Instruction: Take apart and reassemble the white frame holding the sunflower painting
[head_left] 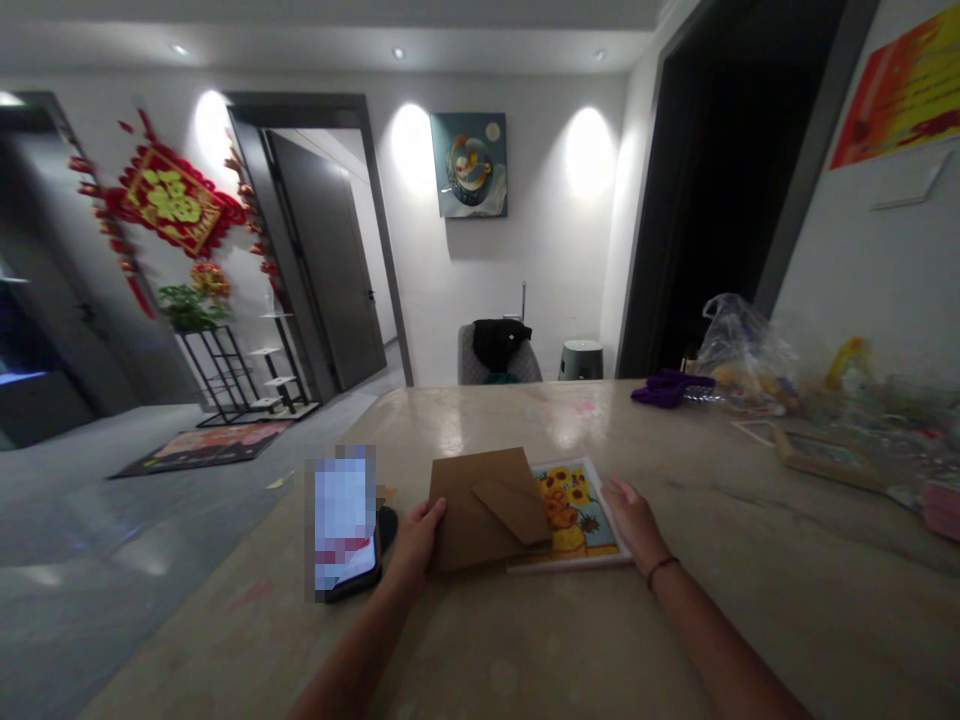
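Your left hand [416, 545]: fingers together, thumb over the left edge of a kraft envelope [480, 510]; pinch or mere touch, cannot tell. Your right hand [631, 517]: lying flat, fingertips on the right edge of a framed sunflower picture [579, 515], partly under the envelope. Phone [352, 580] just left of your left hand, on the stone tabletop [750, 610]. Far right: purple cloth [670, 388], plastic bag [742, 355].

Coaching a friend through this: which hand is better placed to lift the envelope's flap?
Probably the right hand: it rests on the white-framed sunflower picture, beside the flap of the kraft envelope, while the left hand holds the envelope's opposite edge.
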